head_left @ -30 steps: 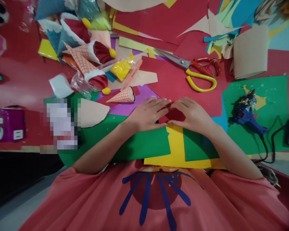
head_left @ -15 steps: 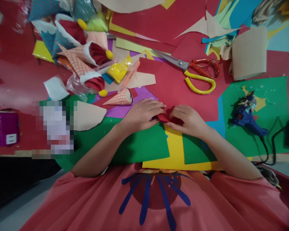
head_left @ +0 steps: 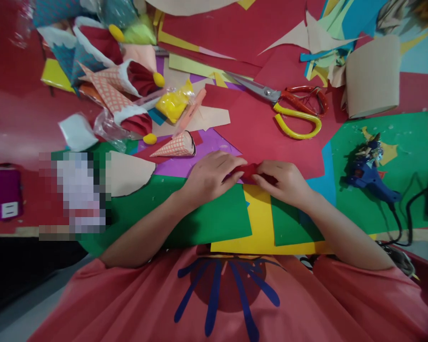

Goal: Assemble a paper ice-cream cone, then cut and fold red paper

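Between my hands is a small piece of dark red paper (head_left: 250,170), partly covered by my fingers. My left hand (head_left: 214,176) pinches its left end, fingers bent over the top and thumb below. Its right end sits in the closed fingers of my right hand (head_left: 283,179). Both hands rest low over sheets of green paper (head_left: 210,213), yellow paper (head_left: 258,218) and purple paper (head_left: 174,164). Left of my left hand lies a small checked paper cone (head_left: 174,145) with a dark line along its rim.
Large scissors (head_left: 285,102) lie beyond my hands. A blue glue gun (head_left: 373,178) with a cord is at right, near a beige paper cylinder (head_left: 373,78). Decorated cones (head_left: 110,88), a yellow packet (head_left: 174,105) and a beige paper piece (head_left: 128,173) lie left.
The red paper now shows as a narrower strip between my fingertips. My right hand has shifted slightly down and right, while the left fingers have bent further over their end.
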`<state>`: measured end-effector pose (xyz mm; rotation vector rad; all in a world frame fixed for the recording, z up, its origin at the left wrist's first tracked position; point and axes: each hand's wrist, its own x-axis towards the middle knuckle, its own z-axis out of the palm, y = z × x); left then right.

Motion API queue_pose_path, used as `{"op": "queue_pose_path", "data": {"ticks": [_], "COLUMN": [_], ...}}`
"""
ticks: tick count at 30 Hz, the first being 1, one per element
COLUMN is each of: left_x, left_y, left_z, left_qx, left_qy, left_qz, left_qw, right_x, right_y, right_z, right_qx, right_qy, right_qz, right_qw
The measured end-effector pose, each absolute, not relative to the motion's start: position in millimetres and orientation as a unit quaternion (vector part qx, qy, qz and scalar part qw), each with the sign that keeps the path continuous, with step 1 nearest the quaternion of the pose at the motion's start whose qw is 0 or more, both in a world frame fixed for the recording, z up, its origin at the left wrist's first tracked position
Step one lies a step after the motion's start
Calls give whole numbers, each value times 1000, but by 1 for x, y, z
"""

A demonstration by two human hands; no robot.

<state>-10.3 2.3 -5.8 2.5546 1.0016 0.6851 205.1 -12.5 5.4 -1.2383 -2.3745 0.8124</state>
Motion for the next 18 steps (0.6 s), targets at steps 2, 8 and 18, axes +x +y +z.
{"op": "queue_pose_path", "data": {"ticks": [2,8,18], "left_x": [-7,7,12], "left_y": [-4,-27,-35], "left_z": [-3,2,-7], "left_qx": [887,918,927], "left_qy": [360,305,332], "left_qz": [264,251,166], "left_qw": [115,26,46], "right_x": [205,206,207], "right_y": [-13,-12,-8], "right_z": [6,9,14], "right_qx": [-458,-518,-554], "right_qy": [-821,-784,-771], "right_qz": [299,302,283], "right_qw": [164,160,139]}}
